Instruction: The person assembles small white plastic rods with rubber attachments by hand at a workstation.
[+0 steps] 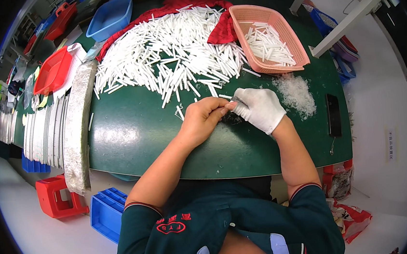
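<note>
We are seeing a blue basin (pixel 110 16) sitting beyond the red cloth (pixel 223 26), red tray (pixel 53 70) lying left, red stool (pixel 57 197) standing below.

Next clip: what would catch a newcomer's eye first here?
A big heap of white sticks spreads over a red cloth at the far side of the green table. To its right a pink basket holds more sticks. In front of the heap, the bare left hand and white-gloved right hand meet over something small, beside a pile of white shavings.
</note>
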`<move>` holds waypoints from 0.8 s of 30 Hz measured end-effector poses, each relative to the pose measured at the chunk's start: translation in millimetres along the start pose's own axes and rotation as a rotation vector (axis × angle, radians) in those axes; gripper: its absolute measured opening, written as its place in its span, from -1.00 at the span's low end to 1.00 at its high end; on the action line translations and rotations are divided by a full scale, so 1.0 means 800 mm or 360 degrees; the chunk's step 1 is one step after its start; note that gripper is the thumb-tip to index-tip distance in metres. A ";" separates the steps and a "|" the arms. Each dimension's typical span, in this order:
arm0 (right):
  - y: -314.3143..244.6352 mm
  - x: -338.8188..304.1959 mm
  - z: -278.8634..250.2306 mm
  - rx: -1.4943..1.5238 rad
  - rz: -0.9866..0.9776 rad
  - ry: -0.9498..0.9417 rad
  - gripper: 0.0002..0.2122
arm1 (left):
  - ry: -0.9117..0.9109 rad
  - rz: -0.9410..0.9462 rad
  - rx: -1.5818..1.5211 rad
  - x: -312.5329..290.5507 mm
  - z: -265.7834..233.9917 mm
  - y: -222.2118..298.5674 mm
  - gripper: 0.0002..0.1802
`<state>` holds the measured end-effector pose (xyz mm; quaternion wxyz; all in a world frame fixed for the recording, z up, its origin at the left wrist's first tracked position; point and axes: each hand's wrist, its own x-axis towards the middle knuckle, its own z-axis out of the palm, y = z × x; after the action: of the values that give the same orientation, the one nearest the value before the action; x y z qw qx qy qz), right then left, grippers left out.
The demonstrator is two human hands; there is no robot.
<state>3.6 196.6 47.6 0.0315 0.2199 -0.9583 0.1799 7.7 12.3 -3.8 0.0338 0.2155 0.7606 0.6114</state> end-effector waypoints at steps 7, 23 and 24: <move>0.005 0.002 0.002 0.0260 0.0011 -0.0159 -0.63 | -0.0068 -0.0148 -0.0135 0.000 -0.001 -0.002 -0.83; 0.016 0.006 0.007 0.1130 0.0292 -0.0105 -0.87 | -0.0339 -0.0572 -0.0702 0.003 -0.013 0.003 -0.80; 0.019 0.005 0.006 0.1128 0.0291 -0.0103 -0.87 | -0.0370 -0.0573 -0.0705 0.003 -0.013 0.001 -0.80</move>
<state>-6.8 205.9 38.3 -0.0934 0.1361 -0.8526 0.4958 2.5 3.8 0.2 0.2746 0.1331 0.6259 0.7177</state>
